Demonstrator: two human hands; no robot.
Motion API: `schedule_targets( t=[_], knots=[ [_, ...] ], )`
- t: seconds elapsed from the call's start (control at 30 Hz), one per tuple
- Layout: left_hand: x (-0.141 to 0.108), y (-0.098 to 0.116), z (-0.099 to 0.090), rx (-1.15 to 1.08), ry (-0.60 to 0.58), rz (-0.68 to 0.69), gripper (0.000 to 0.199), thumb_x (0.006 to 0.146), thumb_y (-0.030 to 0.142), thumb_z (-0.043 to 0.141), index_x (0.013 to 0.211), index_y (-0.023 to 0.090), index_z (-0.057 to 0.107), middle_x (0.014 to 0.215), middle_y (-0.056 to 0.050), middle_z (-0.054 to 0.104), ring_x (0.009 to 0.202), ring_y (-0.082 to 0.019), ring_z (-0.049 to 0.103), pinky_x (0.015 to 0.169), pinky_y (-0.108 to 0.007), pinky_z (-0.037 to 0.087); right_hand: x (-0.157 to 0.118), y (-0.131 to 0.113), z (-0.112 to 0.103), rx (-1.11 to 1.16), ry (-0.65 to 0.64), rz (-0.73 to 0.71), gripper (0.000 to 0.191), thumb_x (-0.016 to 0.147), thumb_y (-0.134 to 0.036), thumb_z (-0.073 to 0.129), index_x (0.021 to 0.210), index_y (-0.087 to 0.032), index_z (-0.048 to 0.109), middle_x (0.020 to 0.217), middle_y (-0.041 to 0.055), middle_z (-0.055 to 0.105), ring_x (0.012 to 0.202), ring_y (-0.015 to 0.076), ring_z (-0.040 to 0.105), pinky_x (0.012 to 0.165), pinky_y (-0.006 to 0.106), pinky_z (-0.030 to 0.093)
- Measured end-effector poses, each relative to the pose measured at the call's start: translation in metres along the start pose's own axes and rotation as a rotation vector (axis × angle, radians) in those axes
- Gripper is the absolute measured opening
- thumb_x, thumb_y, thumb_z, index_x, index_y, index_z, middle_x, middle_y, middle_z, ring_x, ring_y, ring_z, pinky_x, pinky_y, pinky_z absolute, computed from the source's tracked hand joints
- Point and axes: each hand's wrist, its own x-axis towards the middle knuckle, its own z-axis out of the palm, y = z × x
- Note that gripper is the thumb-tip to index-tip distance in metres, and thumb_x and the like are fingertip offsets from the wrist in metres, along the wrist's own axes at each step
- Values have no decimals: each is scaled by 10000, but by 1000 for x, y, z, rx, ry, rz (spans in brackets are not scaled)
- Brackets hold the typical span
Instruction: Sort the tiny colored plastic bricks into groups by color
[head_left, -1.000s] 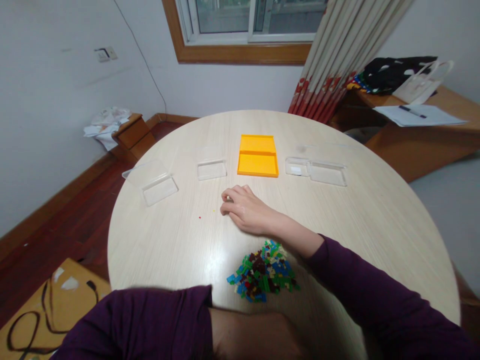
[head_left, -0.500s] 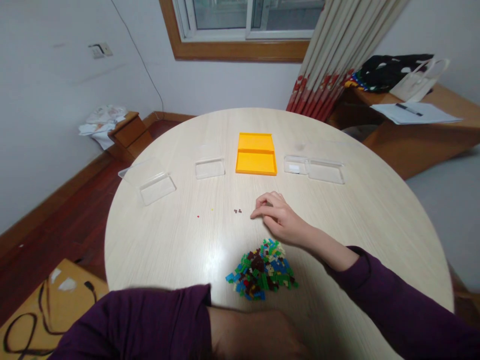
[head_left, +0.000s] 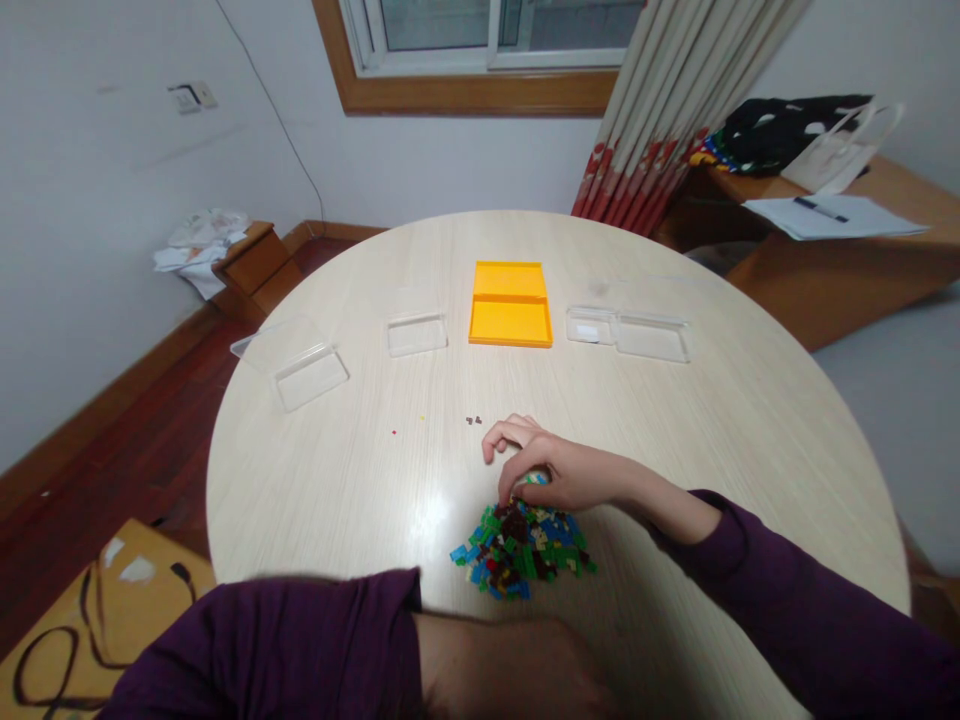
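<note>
My right hand reaches over the far edge of a heap of small building bricks, mixed green, blue, brown and cream. Its index finger and thumb point down at the brown bricks with a gap between them, and the other fingers are bent further out. Just beyond it lie small brown bricks. To the left are a tiny yellow piece and a tiny red piece. My left forearm and part of my left hand rest at the near table edge, in shadow; its fingers are hidden.
An open yellow case stands at the back of the round table. Clear plastic boxes flank it: one box and another on the left, a small one and a longer one on the right.
My right hand has moved from beside the small brown bricks back toward me, down onto the heap. My left arm stays where it was.
</note>
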Motion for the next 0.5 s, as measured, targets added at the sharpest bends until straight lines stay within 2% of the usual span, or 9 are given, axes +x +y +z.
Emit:
schedule_targets(
  t=[0.2, 0.37, 0.5],
  knots=[
    [0, 3, -3, 40, -31, -24, 257, 913, 176, 542, 689, 258, 638, 747, 32, 641, 769, -122, 672, 584, -228, 507, 1, -1, 3, -52, 8, 5, 163, 834, -123, 668, 886, -230, 779, 1105, 71, 545, 1098, 210, 488, 1028, 444, 362],
    [0, 5, -7, -18, -74, -108, 253, 895, 181, 568, 713, 310, 687, 778, 62, 657, 811, -117, 672, 624, -218, 532, 2, 4, 8, -6, 158, 39, 228, 850, -77, 576, 929, -196, 753, 1021, 67, 563, 1019, 185, 525, 955, 392, 421],
    [-1, 3, -3, 75, 5, -36, 285, 883, 170, 571, 637, 279, 665, 717, 59, 636, 715, -103, 636, 589, -209, 497, 2, 5, 11, -38, 134, 34, 62, 838, -209, 699, 875, -222, 747, 1019, 54, 581, 1019, 201, 525, 963, 406, 402]
  ],
)
